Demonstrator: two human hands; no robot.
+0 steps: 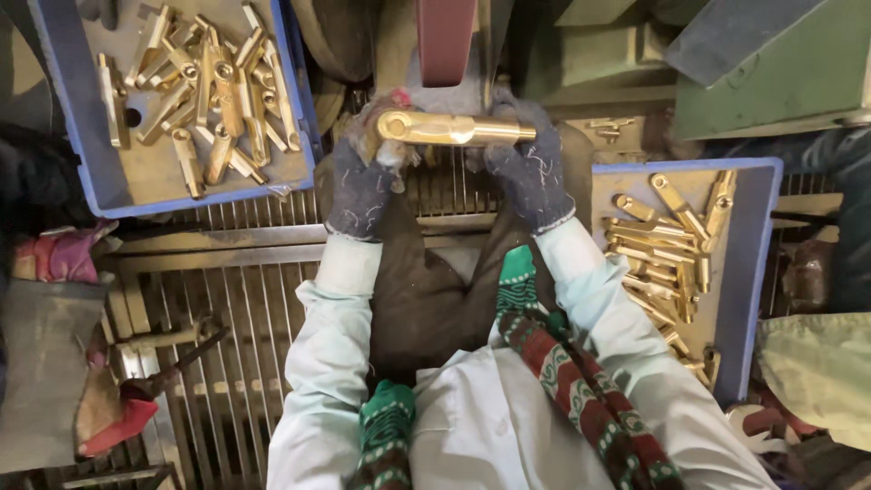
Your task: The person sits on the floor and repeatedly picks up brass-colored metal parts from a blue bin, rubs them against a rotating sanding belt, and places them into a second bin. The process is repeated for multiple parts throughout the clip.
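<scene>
One brass part [451,129], long with a round eye at its left end, lies crosswise just under one dark red sanding belt [446,41]. The gloved left hand [361,181] grips the eye end, the gloved right hand [529,168] the other end, fingers curled around it. Two blue trays [56,109] [751,263] flank them, each heaped with many like brass parts, too piled to count.

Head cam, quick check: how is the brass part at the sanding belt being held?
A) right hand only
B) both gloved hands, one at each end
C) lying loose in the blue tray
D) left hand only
B: the left hand and right hand, both gloved, each grip one end of the brass part, held level just below the belt.
</scene>
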